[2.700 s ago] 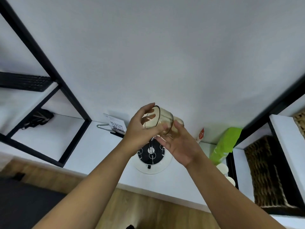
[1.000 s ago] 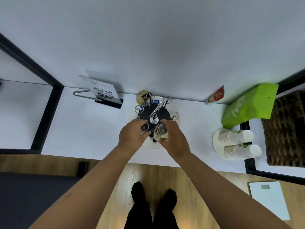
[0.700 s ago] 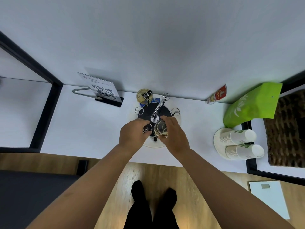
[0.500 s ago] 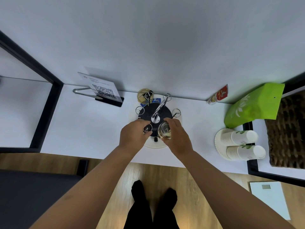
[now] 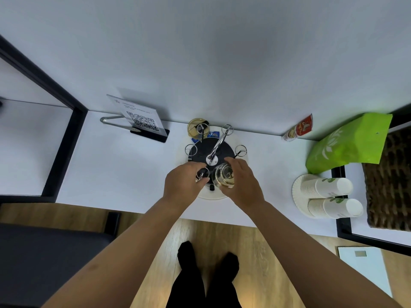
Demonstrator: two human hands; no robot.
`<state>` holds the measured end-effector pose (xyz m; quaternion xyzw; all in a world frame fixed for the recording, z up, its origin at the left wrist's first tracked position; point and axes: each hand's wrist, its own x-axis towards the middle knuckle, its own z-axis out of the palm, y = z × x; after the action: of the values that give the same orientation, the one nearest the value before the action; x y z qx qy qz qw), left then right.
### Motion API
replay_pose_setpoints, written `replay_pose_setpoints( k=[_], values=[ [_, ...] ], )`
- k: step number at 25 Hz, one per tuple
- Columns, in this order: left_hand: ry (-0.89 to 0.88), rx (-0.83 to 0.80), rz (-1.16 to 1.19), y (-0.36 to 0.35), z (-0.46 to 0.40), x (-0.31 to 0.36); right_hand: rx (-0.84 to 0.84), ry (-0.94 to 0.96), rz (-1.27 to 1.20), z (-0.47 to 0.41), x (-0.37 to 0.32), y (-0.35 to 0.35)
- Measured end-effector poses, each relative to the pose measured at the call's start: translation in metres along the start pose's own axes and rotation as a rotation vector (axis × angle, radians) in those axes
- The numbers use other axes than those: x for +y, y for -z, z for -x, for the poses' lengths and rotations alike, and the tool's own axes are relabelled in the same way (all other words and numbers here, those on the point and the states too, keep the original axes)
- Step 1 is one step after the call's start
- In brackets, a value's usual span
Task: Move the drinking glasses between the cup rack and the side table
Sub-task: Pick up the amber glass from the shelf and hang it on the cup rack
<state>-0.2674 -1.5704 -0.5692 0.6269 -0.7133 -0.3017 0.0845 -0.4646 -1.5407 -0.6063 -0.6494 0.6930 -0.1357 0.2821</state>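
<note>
A round cup rack with a black base, a chrome centre handle and several ring-topped pegs stands on the white side table. My right hand grips a clear amber-tinted glass, turned bottom up over the rack's near edge. Just left of it, my left hand has its fingertips curled round a near peg of the rack. A second amber glass hangs upside down on a far peg.
A QR-code sign stands at the back left. On the right are a paper plate, two stacks of paper cups, a green bag, a small red packet and a wicker basket. Black shelf frames flank the table.
The view dropped from the wall to the table. The glass went from both hands, held up high, down to the rack's near edge; my left hand moved onto a peg.
</note>
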Motion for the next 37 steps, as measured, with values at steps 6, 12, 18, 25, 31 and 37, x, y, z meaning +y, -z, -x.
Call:
replay_pose_setpoints(
  k=[6, 12, 18, 25, 31, 37],
  values=[
    [0.031, 0.002, 0.118, -0.006, 0.002, -0.004, 0.013, 0.026, 0.036, -0.001, -0.005, 0.004],
    [0.017, -0.019, 0.173, -0.011, 0.003, -0.006, 0.033, 0.013, 0.066, -0.002, -0.003, 0.006],
    [-0.01, -0.069, 0.274, -0.016, 0.009, -0.007, 0.018, 0.004, 0.077, -0.003, -0.003, 0.012],
    [-0.012, -0.101, 0.307, -0.01, 0.012, -0.015, 0.05, 0.043, 0.13, -0.002, -0.009, 0.021],
    [0.023, -0.103, 0.28, -0.008, 0.018, -0.024, 0.027, 0.053, 0.15, 0.004, -0.007, 0.027],
    [0.032, -0.094, 0.29, -0.007, 0.018, -0.022, 0.004, 0.034, 0.102, 0.006, -0.013, 0.024]
  ],
)
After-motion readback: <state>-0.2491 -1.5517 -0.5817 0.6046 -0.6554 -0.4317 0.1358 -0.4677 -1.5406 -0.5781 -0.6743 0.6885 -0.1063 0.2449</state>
